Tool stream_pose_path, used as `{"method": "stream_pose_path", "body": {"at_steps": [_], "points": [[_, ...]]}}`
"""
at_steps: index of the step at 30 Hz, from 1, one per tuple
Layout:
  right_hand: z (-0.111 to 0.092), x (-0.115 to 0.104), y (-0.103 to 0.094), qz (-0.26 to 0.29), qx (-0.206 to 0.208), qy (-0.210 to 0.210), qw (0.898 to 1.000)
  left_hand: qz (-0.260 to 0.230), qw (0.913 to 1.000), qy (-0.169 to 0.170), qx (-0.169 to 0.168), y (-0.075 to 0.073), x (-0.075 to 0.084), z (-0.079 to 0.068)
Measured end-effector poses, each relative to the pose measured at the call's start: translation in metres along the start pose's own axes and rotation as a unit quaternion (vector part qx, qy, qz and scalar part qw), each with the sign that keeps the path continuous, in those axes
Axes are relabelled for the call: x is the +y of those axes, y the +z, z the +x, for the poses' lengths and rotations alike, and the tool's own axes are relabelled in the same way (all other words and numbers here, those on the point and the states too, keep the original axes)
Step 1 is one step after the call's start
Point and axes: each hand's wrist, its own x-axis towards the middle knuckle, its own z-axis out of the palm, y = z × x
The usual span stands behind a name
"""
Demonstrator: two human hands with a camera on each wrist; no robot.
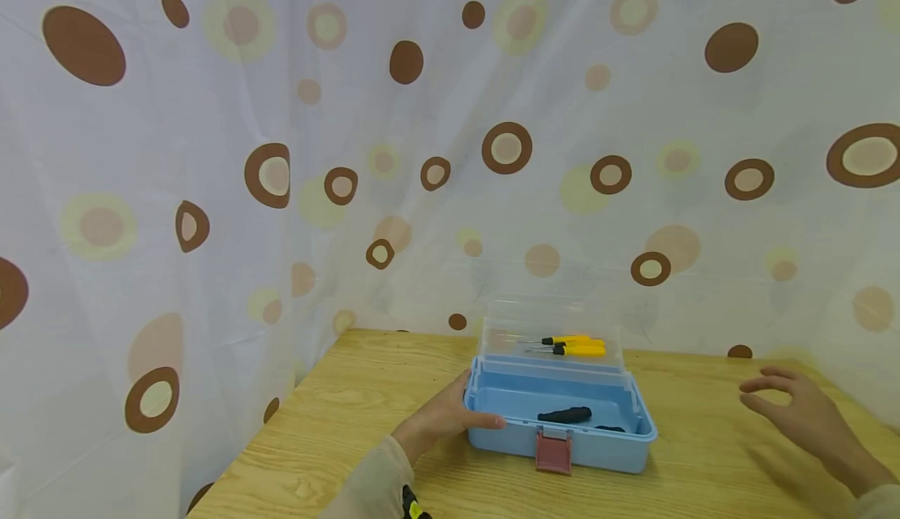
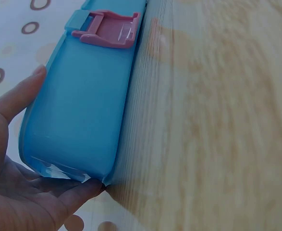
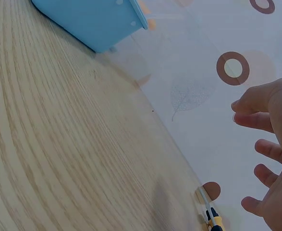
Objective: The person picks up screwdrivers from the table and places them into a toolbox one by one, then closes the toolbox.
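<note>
A light blue toolbox [image 1: 598, 451] stands on the wooden table with its clear lid [image 1: 506, 347] tipped back. My left hand [image 1: 450, 413] grips its left end, the thumb along the front rim and the other fingers around the side, mostly hidden in the head view. A pink latch [image 1: 554, 452] hangs down at the front. Inside lie a black handle [image 1: 566, 416] and a smaller dark piece [image 1: 610, 428], partly behind the front wall. Right of the toolbox, my right hand [image 1: 805, 413] is held above the table, fingers loosely bent, with nothing in them.
Several yellow-and-black screwdrivers [image 1: 580, 346] show at the lid. A yellow-and-black item [image 1: 415, 503] is beside my left sleeve. Another yellow-and-black item [image 3: 214, 222] shows low in the right wrist view. A spotted curtain [image 1: 450, 112] hangs behind and left of the table [image 1: 703, 456].
</note>
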Motion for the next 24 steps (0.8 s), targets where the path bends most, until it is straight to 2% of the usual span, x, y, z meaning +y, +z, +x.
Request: {"method": "stream_pose_path", "body": {"at_steps": [12,24], "points": [[-0.013,0.016,-0.005,-0.028,0.032,-0.008,0.999,0.004,1.0000,0.001,-0.002,0.001,0.002,-0.001],[-0.015,0.040,-0.007,-0.047,0.060,-0.005,0.997,-0.008,0.9999,0.001,-0.010,0.000,0.001,0.001]]}}
